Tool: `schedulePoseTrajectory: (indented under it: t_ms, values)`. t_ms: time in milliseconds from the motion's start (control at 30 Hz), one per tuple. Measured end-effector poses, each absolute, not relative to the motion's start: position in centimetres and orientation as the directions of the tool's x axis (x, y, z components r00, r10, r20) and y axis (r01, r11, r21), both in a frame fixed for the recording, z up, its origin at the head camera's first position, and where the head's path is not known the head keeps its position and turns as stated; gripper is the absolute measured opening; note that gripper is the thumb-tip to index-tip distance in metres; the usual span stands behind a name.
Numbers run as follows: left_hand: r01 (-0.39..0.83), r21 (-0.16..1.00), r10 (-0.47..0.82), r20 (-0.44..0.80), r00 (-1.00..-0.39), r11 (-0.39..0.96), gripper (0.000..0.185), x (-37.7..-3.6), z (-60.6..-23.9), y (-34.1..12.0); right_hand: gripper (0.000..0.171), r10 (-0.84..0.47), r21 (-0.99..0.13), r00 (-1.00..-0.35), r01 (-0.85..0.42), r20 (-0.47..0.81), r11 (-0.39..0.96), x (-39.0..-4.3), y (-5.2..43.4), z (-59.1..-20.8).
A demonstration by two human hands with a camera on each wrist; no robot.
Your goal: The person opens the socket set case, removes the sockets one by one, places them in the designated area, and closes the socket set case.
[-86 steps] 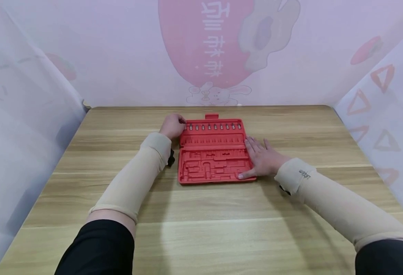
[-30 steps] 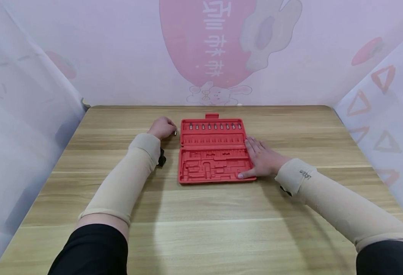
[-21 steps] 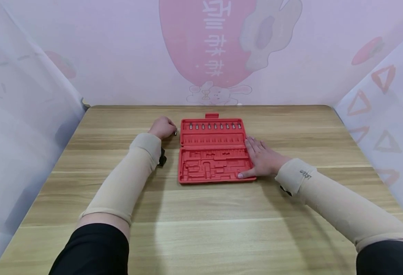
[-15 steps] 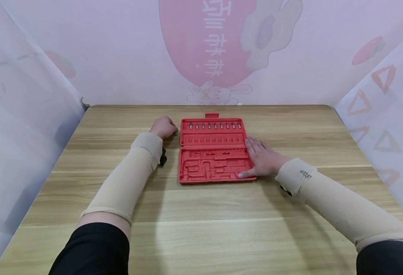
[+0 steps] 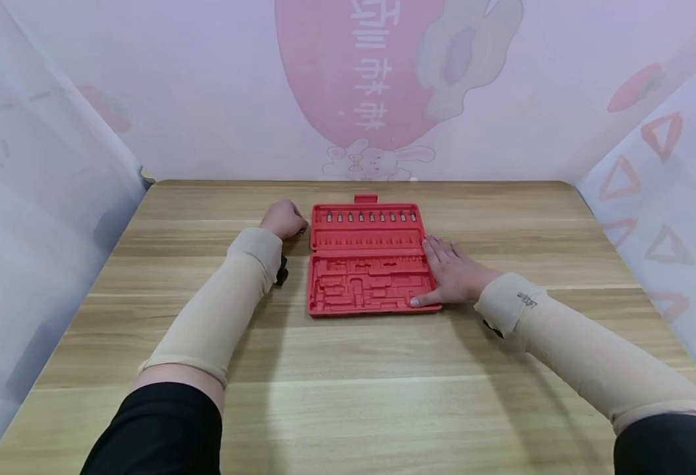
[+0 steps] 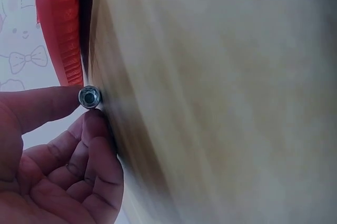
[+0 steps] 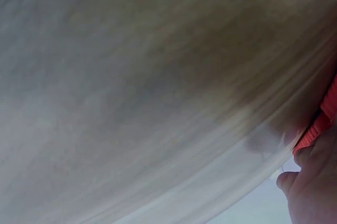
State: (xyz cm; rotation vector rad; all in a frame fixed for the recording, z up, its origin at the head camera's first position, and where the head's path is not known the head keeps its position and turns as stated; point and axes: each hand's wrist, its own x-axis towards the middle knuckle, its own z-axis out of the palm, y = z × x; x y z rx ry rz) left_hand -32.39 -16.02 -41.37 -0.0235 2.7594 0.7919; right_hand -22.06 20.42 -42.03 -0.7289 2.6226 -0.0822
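My left hand (image 5: 284, 220) is left of the red tool case (image 5: 309, 290), near its upper left side. Thumb and fingers pinch a small metal socket (image 6: 89, 97), its round hollow end facing the camera in the left wrist view. The case lies unfolded flat, with a row of small metal bits (image 5: 361, 217) in its far half. Moulded empty recesses fill the near half. My right hand (image 5: 457, 272) rests spread along the right edge, its straight fingers at the side and the thumb on the near right corner.
The case's latch tab (image 5: 365, 198) sticks out at the far side. Under everything is a wood-grain table (image 5: 348, 396). Printed pale curtains (image 5: 205, 99) stand behind it and on both sides.
My left hand has moved from the case's upper left corner out to the left with the socket, then crept slightly back right. The right hand and case have stayed in place.
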Motion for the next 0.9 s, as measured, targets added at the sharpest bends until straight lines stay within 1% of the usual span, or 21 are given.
schedulePoseTrajectory:
  t_ms: [167, 367, 467, 600, 700, 900]
  values:
    - [-0.085, 0.521, 0.064, -0.261, -0.963, 0.849, 0.020, -32.48, -41.52, -16.11, 0.131, -0.502, -0.163, -0.777, -0.478, -0.380, 0.863, -22.16, 20.37, -42.09]
    - [-0.095, 0.526, 0.060, -0.268, -0.961, 0.845, 0.017, -32.21, -41.38, -15.97, 0.134, -0.494, -0.168, -0.777, -0.467, -0.390, 0.868, -22.22, 20.39, -42.27]
    - [-0.100, 0.515, 0.049, -0.267, -0.962, 0.852, 0.021, -32.07, -41.24, -15.86, 0.135, -0.493, -0.166, -0.776, -0.467, -0.393, 0.869, -22.32, 20.38, -42.43]
    - [-0.078, 0.492, 0.055, -0.249, -0.967, 0.867, 0.029, -31.97, -41.13, -15.83, 0.137, -0.495, -0.171, -0.776, -0.468, -0.391, 0.867, -22.39, 20.39, -42.55]
    - [-0.071, 0.488, 0.058, -0.244, -0.968, 0.870, 0.032, -31.92, -41.07, -15.84, 0.137, -0.490, -0.167, -0.777, -0.463, -0.395, 0.870, -22.42, 20.37, -42.64]
    - [-0.094, 0.493, 0.042, -0.258, -0.965, 0.865, 0.035, -31.96, -41.06, -15.76, 0.135, -0.488, -0.168, -0.779, -0.461, -0.394, 0.871, -22.39, 20.36, -42.65]
